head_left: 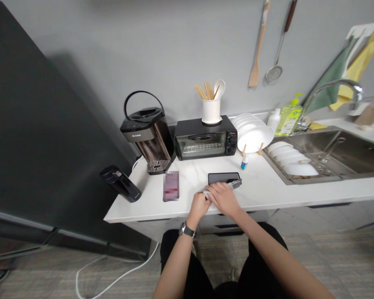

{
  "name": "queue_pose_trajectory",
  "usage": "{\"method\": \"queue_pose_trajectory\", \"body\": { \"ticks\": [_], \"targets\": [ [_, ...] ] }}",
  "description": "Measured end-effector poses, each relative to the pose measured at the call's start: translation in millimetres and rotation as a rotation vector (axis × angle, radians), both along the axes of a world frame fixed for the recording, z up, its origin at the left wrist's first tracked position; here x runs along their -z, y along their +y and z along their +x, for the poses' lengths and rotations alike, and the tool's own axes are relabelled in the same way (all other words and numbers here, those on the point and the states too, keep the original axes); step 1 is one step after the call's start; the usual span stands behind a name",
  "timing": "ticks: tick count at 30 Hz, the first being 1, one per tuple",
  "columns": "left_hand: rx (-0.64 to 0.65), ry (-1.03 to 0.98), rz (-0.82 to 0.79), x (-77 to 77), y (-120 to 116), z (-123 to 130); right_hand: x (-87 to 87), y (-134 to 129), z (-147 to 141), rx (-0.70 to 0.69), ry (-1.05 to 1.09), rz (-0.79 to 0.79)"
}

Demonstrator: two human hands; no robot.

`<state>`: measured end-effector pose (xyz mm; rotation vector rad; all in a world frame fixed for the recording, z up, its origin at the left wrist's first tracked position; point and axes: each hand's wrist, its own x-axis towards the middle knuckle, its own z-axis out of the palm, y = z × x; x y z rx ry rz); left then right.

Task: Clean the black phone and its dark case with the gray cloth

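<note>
My left hand (200, 206), with a watch on its wrist, is closed on the near end of a slim tool with a white body and a grey head (236, 184). My right hand (223, 198) lies across the same tool, fingers closed over its middle, touching my left hand. Both hands cover most of the tool, so its kind cannot be told. Just behind them is a flat black case or tray (216, 178), partly hidden by the right hand. A small white bottle with a blue label (244, 162) stands behind and right. Left of my hands lies a blurred-out phone-like slab (171, 187).
A black thermos (121, 183) leans at the left edge of the white counter (149, 211). Behind stand a hot-water dispenser (148, 139) and a toaster oven (205, 139) carrying a utensil cup (211, 110). Racked plates (254, 139) and a sink (358, 155) are right.
</note>
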<state>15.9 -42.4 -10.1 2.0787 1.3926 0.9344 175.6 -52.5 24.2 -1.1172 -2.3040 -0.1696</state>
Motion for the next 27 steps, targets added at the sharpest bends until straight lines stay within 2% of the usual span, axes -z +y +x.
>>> {"method": "queue_pose_trajectory", "body": {
  "ticks": [2, 5, 7, 9, 11, 12, 15, 17, 19, 21, 23, 27],
  "targets": [
    [0.021, -0.031, -0.007, -1.0, -1, 0, 2.4, 8, 24, 0.103, -0.008, 0.009],
    [0.044, -0.075, -0.024, -3.0, -2, 2, 1.9, 24, 58, 0.370, 0.013, -0.036],
    [0.034, -0.069, -0.022, -4.2, -3, 3, -2.1, 31, 67, 0.530, 0.034, -0.070],
    [0.027, -0.063, -0.011, -4.7, -3, 4, -6.9, 33, 58, 0.621, 0.047, -0.073],
    [0.023, -0.051, 0.004, -4.1, -3, 4, -9.3, 27, 37, 0.592, 0.047, -0.047],
    [0.020, -0.038, 0.010, -3.3, -3, 3, -8.8, 21, 24, 0.527, 0.042, -0.032],
    [0.011, 0.009, 0.024, 0.2, -1, 1, 0.1, 2, -8, 0.191, 0.034, 0.020],
    [0.007, 0.022, 0.032, 2.2, 1, 1, 9.1, -6, -15, -0.009, 0.039, 0.062],
    [-0.003, 0.029, 0.037, 3.1, 2, 0, 16.3, -7, -10, -0.074, 0.056, 0.090],
    [-0.011, 0.032, 0.029, 2.6, 2, 0, 18.7, -1, 1, 0.007, 0.071, 0.090],
    [0.009, 0.017, 0.015, 1.2, 2, 0, 15.9, 7, 16, 0.155, 0.082, 0.071],
    [0.041, -0.034, -0.001, -2.3, -1, 1, -0.1, 24, 43, 0.460, 0.060, -0.045]
  ]
}}
